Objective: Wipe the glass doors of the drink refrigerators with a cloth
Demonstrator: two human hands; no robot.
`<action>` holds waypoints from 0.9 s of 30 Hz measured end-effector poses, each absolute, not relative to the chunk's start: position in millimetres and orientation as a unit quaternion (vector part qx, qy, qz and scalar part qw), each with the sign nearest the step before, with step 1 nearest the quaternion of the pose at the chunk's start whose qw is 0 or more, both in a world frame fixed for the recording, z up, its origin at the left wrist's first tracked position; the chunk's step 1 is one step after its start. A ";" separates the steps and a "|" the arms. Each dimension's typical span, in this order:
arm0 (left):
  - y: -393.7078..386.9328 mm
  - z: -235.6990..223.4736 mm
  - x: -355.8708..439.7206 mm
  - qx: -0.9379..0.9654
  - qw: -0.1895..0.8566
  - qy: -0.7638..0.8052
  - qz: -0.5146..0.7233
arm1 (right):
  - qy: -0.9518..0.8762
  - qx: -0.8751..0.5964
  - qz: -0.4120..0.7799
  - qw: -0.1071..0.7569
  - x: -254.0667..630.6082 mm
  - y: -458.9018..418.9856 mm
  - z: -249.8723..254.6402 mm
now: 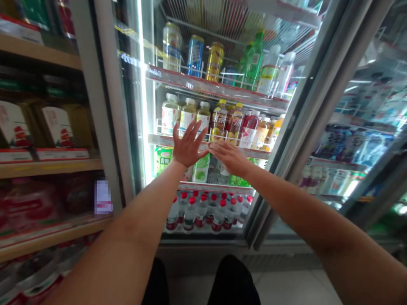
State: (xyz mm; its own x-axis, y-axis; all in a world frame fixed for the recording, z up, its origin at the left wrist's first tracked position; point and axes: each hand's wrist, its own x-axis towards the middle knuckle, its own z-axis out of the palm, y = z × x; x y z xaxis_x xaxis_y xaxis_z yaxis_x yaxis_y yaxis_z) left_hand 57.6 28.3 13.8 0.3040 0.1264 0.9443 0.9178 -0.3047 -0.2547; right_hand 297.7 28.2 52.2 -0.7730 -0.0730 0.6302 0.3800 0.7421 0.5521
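Observation:
Both my arms stretch toward a lit drinks fridge. My left hand [190, 146] has its fingers spread, in front of the shelf of juice and tea bottles, and nothing is in it. Beside it my right hand [227, 153] is held with its fingers stretched out flat, its tips close to my left thumb. Whether the hands touch I cannot tell. Behind them stand a pale-green bottle [203, 113], a yellow-capped tea bottle [219, 118] and a red drink bottle [249, 129]. Below is a green-labelled bottle [201, 168], partly hidden by my hands.
Cans such as a blue can [195, 55] and a gold can [215, 60] stand on the upper shelf beside a green bottle [255, 59]. Red-capped water bottles [219, 216] fill the bottom. Wooden shelves [47, 167] flank the left; a metal door frame [305, 97] slants at right.

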 end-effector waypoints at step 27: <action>28.2 14.9 57.5 -0.680 0.429 -0.402 -0.439 | -0.895 -0.102 -0.335 0.278 301.0 20.8 -16.7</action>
State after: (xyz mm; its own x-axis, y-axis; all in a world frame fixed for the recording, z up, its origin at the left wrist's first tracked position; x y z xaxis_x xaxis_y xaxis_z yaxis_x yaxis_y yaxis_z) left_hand 57.5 28.2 14.9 0.2919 0.1691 0.9414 0.9227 -0.3090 -0.2306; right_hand 301.0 20.8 -16.7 -0.8247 -0.0041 0.5655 0.3683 0.7549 0.5426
